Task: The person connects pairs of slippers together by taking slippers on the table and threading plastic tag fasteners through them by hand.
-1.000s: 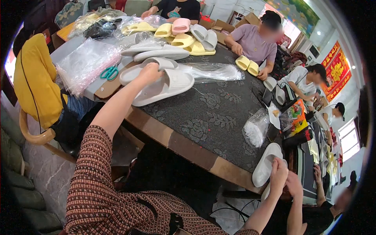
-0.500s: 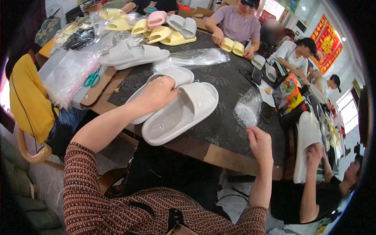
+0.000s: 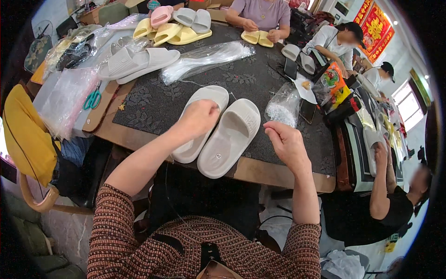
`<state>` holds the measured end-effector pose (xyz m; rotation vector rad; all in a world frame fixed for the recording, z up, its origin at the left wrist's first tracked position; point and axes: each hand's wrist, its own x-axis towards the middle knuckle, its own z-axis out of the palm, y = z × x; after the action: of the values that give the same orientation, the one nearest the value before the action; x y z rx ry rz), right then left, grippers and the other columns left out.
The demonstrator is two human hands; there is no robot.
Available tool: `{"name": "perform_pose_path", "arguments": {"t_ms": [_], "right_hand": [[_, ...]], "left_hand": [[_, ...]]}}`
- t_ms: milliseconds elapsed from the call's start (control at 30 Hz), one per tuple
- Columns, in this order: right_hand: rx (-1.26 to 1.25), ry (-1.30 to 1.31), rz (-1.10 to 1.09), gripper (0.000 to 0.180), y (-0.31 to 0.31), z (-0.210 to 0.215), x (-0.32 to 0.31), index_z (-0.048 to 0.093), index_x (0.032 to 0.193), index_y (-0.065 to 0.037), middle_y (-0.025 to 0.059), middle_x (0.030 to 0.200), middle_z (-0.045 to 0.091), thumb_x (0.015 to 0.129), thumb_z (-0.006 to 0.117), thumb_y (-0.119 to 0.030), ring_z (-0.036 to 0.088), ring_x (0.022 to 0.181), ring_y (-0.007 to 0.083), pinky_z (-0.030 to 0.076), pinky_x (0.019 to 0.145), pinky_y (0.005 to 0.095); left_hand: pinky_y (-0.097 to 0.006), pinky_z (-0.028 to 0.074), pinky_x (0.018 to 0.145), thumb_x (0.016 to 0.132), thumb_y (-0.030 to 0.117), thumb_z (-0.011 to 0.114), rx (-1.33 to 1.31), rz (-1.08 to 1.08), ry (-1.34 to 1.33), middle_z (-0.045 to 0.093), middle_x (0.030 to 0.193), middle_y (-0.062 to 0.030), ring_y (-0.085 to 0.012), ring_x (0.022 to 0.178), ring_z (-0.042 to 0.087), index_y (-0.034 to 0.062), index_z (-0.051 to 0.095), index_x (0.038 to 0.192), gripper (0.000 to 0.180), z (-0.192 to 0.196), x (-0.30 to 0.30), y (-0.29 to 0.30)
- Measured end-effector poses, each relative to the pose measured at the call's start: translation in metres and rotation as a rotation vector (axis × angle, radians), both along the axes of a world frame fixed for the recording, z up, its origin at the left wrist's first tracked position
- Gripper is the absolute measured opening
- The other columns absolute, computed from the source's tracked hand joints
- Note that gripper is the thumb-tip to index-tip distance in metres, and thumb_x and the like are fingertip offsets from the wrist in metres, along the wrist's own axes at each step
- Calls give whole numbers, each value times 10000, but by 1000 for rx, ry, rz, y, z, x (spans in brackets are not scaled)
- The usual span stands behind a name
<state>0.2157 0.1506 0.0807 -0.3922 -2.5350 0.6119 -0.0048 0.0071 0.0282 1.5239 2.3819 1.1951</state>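
The dark-patterned table [image 3: 148, 111] is stretching out beneath and beyond the pair of grey slippers [image 3: 227, 139]. Well to the pair's left, a stack of flat clear bags [image 3: 65, 102] is lying. Beyond the pair, a long clear bag [image 3: 204, 60] is holding thin white strands. The pair itself is resting side by side at the table's near edge. Near its right, a smaller clear bag [image 3: 281, 109] is holding small white pieces. The left hand [image 3: 200, 118] is curling over the pair's left slipper, at the strap; whether it is gripping cannot be told. Just right of the pair, the right hand [image 3: 289, 143] is bringing thumb and bent fingers together, any thin thing between them being impossible to make out.
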Motion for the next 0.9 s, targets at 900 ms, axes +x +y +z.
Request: {"name": "perform_pose_path", "arguments": {"t_ms": [900], "right_hand": [[59,-73,79,295,-34,-69,-79,524,1127,3,229,996,544,878,536,-155,526,937,379,407,818,460]], "left_hand": [[-333,464,614,776,147,665,380,190,-99,560,811,-126,-222,650,542,-29,561,1121,401,-44,4,-35]]}}
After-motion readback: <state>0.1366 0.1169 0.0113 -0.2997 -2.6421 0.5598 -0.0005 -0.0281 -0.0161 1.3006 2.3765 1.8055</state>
